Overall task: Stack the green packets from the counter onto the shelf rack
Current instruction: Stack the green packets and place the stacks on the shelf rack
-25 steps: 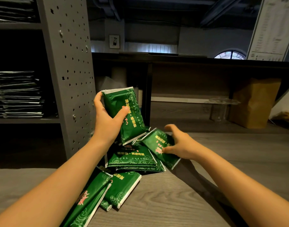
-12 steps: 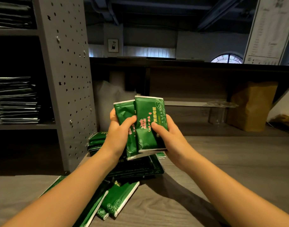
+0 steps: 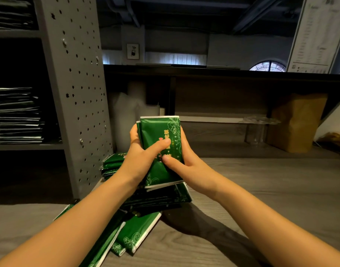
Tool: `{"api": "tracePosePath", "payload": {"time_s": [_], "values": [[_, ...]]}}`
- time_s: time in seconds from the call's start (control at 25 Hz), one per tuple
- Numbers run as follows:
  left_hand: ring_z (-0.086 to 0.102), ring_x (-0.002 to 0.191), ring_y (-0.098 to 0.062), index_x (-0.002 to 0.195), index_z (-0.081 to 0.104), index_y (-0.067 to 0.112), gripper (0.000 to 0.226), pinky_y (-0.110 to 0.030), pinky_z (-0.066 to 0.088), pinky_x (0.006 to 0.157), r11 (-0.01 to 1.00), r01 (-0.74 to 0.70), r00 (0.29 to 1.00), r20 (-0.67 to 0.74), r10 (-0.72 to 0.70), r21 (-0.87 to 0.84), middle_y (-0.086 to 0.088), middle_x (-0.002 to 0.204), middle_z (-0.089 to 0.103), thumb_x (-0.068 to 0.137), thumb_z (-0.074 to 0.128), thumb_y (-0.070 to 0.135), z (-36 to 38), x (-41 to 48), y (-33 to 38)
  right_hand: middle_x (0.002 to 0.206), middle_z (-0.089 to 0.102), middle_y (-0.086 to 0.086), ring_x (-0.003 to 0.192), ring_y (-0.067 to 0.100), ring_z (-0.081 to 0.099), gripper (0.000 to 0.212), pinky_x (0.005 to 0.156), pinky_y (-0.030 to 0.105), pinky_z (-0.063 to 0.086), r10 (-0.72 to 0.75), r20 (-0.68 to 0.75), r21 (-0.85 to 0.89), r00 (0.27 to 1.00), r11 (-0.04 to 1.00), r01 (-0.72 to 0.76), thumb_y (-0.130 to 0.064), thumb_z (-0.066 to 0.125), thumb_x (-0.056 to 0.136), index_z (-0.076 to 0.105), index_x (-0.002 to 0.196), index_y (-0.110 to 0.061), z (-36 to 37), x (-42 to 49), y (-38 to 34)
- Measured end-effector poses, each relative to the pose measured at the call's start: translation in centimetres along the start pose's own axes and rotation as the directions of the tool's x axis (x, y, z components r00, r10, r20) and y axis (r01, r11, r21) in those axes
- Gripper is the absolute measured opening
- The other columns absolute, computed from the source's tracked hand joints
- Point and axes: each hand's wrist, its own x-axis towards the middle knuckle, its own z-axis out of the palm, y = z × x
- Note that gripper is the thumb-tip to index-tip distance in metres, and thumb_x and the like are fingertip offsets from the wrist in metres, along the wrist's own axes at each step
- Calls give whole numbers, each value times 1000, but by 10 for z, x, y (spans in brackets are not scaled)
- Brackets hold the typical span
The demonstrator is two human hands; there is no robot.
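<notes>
1. A small bundle of green packets [image 3: 161, 149] is held upright above the bench [image 3: 261, 189], clamped between the left hand [image 3: 144, 157] and right hand [image 3: 184, 162].
2. Further loose packets [image 3: 138, 232] are seen lying below and beside the hands, so much appears left.
3. To the left of the hands, the shelf rack [image 3: 76, 93] is already loaded with stacked packs [image 3: 15, 116].
4. The room is dimly lit; a brown bag [image 3: 296, 122] is stood well right.

Dim interior. Cool daylight enters through the far curtained window [image 3: 175, 59]; warmer light falls on the forearms, casting soft shadows across the table [image 3: 271, 189]. Shelf rack [image 3: 76, 93] interior nearly black. Wide-angle bowing at edges.
</notes>
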Motion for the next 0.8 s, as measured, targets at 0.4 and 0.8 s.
{"api": "tracePosePath", "payload": {"time_s": [0.4,0.8], "values": [[62,88,-9,135,28,17,63,-22,53,66,985,-142,953,-255,163,100,6,101,58,84,66,12,-27,22,5,147,41,3,132,16,41,60,111,34,33,219,-59,-382,974,897,-225,-28,56,93,31,146,-16,1,4,37],[61,96,-15,137,25,20,69,-31,53,74,994,-87,950,-295,101,60,4,106,57,83,68,16,-37,30,-3,119,58,3,107,21,54,53,85,34,45,271,-129,-760,954,591,-271,-44,75,74,50,116,-22,-22,2,27]]}}
